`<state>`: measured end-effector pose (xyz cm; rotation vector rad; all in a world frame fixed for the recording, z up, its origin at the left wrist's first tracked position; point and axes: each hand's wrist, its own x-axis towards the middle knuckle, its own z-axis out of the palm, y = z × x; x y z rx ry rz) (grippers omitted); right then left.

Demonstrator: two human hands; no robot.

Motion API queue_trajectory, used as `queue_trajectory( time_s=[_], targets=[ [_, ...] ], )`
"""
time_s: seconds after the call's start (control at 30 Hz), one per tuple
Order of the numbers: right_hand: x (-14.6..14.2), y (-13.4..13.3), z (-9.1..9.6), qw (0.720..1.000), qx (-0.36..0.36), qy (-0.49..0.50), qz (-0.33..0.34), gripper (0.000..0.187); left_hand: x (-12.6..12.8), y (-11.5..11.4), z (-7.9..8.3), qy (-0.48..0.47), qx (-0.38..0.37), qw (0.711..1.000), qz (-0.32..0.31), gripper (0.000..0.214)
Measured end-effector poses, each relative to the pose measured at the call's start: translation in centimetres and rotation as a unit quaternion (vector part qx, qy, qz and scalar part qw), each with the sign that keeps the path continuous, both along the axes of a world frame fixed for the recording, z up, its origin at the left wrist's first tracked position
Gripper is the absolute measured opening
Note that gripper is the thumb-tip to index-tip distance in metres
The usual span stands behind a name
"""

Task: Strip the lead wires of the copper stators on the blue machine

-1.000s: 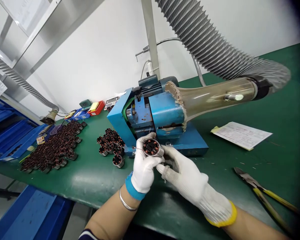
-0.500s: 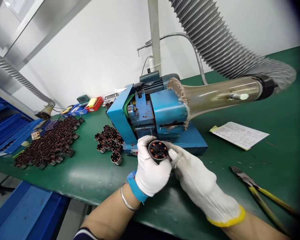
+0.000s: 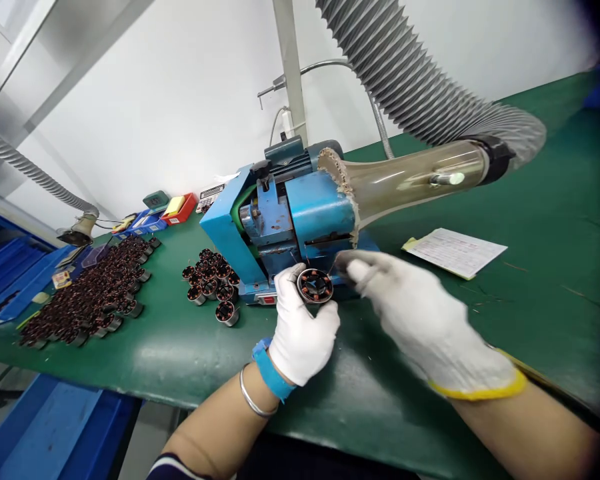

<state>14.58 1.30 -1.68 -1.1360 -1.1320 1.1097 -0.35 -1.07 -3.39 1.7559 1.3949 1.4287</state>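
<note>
The left hand (image 3: 303, 330) has its fingers closed around the rim of a wound stator (image 3: 315, 286), held above the green counter (image 3: 180, 353) just before the blue machine (image 3: 320, 207). The stator's short axis tilts up toward the camera, with the open face showing. The right hand (image 3: 420, 320) is blurred just beside it, and I cannot tell whether its fingers (image 3: 353, 267) pinch anything.

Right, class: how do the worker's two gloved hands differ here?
The left hand has a blue cuff and grips a stator; the right hand has a yellow cuff and hovers beside it, blurred. The left wrist wears a bangle; the right shows none. Both are gloved in white.
</note>
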Motion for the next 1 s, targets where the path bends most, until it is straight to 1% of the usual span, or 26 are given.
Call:
queue_trajectory(
  time_s=[0.07, 0.1, 0.17, 0.33, 0.43, 0.6, 0.77, 0.9, 1.0],
  targets=[
    [-1.4, -0.3, -0.3, 0.997, -0.029, 0.02, 0.066, 0.057, 0.0, 0.5, -0.4, -0.027, -0.006, 1.0, -0.001, 0.051],
    [-2.0, -0.4, -0.5, 0.995, -0.026, 0.039, 0.087, 0.063, 0.0, 0.8, -0.6, -0.037, -0.003, 0.999, 0.002, 0.05],
    [-2.7, -0.4, -0.7, 0.993, -0.009, 0.07, 0.098, 0.067, 0.1, 1.4, -0.7, -0.053, 0.003, 0.999, 0.007, 0.048],
    [-2.9, 0.4, -0.3, 0.989, 0.045, 0.108, 0.085, 0.051, 0.5, 2.7, 0.1, -0.099, -0.002, 0.995, 0.002, 0.048],
    [-2.9, 0.7, -0.1, 0.985, 0.064, 0.131, 0.091, 0.044, 0.7, 3.0, 0.7, -0.084, -0.004, 0.996, 0.018, 0.052],
    [-3.1, 0.8, -0.7, 0.975, 0.052, 0.192, 0.102, 0.047, 0.8, 3.1, 1.0, -0.081, 0.004, 0.997, 0.013, 0.054],
    [-3.1, 0.7, -0.6, 0.976, 0.047, 0.185, 0.106, 0.05, 0.8, 3.1, 1.2, -0.077, 0.002, 0.997, 0.013, 0.051],
    [-3.1, 0.7, -0.8, 0.974, 0.047, 0.198, 0.096, 0.044, 0.9, 3.4, 1.3, -0.086, -0.007, 0.996, 0.004, 0.048],
    [-3.1, 0.8, -1.3, 0.972, 0.057, 0.206, 0.095, 0.038, 1.1, 3.6, 1.3, -0.105, -0.013, 0.994, -0.014, 0.049]
  ],
)
